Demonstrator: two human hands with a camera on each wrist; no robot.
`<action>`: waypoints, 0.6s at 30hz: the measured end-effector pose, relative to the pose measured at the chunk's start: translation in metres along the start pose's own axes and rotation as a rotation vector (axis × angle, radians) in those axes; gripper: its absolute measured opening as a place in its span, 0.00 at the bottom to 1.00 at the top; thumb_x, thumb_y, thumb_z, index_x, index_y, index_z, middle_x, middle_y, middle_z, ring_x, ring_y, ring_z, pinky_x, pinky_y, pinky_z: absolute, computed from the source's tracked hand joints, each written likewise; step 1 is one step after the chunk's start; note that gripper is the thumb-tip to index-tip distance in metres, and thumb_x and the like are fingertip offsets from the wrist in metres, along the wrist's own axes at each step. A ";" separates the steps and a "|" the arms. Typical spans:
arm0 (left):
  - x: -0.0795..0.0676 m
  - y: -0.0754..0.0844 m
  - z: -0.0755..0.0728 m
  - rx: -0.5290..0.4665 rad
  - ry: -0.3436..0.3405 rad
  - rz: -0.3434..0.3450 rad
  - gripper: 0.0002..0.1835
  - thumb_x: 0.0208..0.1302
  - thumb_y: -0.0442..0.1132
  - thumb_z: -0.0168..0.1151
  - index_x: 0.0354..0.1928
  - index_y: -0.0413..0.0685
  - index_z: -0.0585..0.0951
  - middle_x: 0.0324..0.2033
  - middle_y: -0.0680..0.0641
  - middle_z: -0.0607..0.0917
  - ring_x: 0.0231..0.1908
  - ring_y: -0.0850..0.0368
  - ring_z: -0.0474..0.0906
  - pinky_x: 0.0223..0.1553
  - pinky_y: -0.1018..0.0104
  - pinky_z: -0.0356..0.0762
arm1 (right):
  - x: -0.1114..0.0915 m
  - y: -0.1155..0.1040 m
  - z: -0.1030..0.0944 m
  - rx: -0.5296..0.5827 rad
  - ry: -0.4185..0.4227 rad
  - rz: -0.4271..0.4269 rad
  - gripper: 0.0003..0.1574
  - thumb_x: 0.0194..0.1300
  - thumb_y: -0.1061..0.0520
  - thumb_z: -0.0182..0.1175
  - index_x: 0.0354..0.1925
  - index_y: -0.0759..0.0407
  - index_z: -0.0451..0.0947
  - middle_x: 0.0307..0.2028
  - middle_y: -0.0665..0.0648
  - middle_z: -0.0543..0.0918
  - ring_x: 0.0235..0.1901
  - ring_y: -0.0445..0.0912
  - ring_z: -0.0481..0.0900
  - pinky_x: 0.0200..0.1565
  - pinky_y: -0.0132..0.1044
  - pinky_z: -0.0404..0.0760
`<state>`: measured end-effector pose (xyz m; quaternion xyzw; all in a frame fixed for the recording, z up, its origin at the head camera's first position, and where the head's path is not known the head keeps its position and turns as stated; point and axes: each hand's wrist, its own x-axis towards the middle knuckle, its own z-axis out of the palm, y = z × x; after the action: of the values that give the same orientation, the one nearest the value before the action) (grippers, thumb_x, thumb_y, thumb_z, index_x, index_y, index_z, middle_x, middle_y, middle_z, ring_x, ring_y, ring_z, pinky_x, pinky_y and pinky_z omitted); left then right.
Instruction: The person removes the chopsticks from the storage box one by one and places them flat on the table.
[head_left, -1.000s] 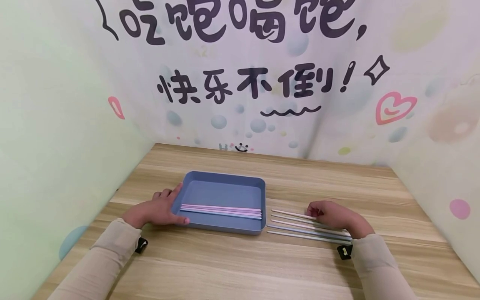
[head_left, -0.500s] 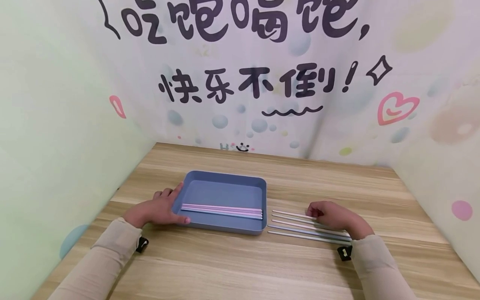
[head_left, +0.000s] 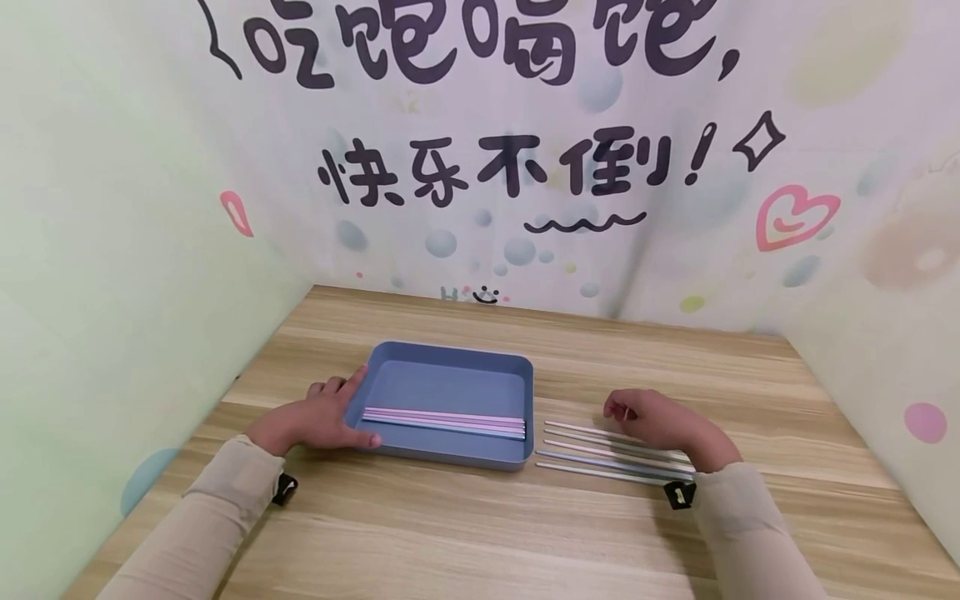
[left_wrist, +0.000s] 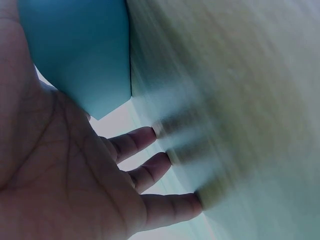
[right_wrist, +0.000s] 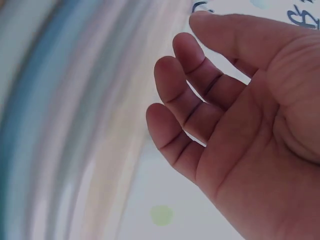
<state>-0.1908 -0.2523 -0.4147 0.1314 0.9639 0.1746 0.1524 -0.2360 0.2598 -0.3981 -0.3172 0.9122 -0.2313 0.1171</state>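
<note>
My left hand (head_left: 318, 421) rests against the left end of the blue rectangular tray (head_left: 442, 382), index finger along its left wall and thumb at the front corner. In the left wrist view the other fingers (left_wrist: 172, 208) stretch past the tray's outer side toward the tabletop. A bundle of pink and pale blue chopsticks (head_left: 442, 422) lies lengthwise in the tray's front half. Right of the tray, several loose pastel chopsticks (head_left: 592, 460) lie side by side on the table. Above them hovers my right hand (head_left: 663, 423), fingers loosely bent with nothing between them, as the right wrist view (right_wrist: 180, 100) confirms.
The wood-grain table (head_left: 465, 533) extends in front of the tray and behind it. A printed cloth backdrop (head_left: 480, 183) with dark lettering hangs along the back edge, and pale panels stand at both sides. Each wrist wears a small black device (head_left: 680, 495).
My right hand has lifted off the loose chopsticks and shifted slightly back and left, its fingers loosening. The left hand, the tray and the chopsticks have stayed in place.
</note>
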 end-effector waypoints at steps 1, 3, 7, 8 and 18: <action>0.000 0.000 0.000 0.001 -0.001 -0.001 0.69 0.52 0.74 0.64 0.78 0.39 0.39 0.67 0.25 0.57 0.63 0.24 0.55 0.57 0.33 0.63 | 0.003 -0.003 -0.001 -0.004 0.000 -0.010 0.12 0.62 0.71 0.55 0.41 0.60 0.78 0.33 0.54 0.78 0.35 0.44 0.72 0.39 0.40 0.73; 0.000 0.000 0.000 0.002 -0.002 -0.002 0.69 0.52 0.74 0.64 0.78 0.39 0.39 0.67 0.25 0.57 0.63 0.24 0.55 0.57 0.33 0.63 | 0.009 -0.010 -0.003 -0.008 -0.001 -0.031 0.13 0.61 0.72 0.55 0.42 0.62 0.78 0.35 0.56 0.79 0.35 0.44 0.73 0.39 0.41 0.74; -0.001 0.001 -0.001 -0.003 -0.002 0.002 0.68 0.52 0.73 0.65 0.78 0.38 0.39 0.67 0.24 0.57 0.63 0.24 0.55 0.57 0.33 0.63 | 0.025 -0.025 -0.005 -0.019 0.006 -0.061 0.13 0.61 0.72 0.56 0.43 0.61 0.79 0.35 0.56 0.80 0.35 0.44 0.73 0.40 0.41 0.74; -0.001 0.001 -0.001 -0.004 -0.001 0.004 0.68 0.52 0.73 0.65 0.78 0.38 0.39 0.67 0.24 0.57 0.63 0.24 0.55 0.56 0.33 0.63 | 0.029 -0.029 -0.006 -0.018 0.007 -0.065 0.13 0.61 0.71 0.57 0.43 0.60 0.79 0.35 0.56 0.80 0.35 0.44 0.73 0.40 0.42 0.74; -0.001 0.004 -0.002 0.007 0.000 0.004 0.68 0.53 0.72 0.65 0.77 0.36 0.41 0.66 0.24 0.58 0.63 0.24 0.56 0.56 0.33 0.63 | 0.065 -0.068 -0.002 0.021 0.000 -0.112 0.11 0.64 0.69 0.59 0.42 0.57 0.79 0.33 0.50 0.79 0.35 0.44 0.74 0.41 0.42 0.75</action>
<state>-0.1898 -0.2498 -0.4110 0.1339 0.9642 0.1716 0.1515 -0.2513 0.1725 -0.3670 -0.3666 0.8906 -0.2469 0.1072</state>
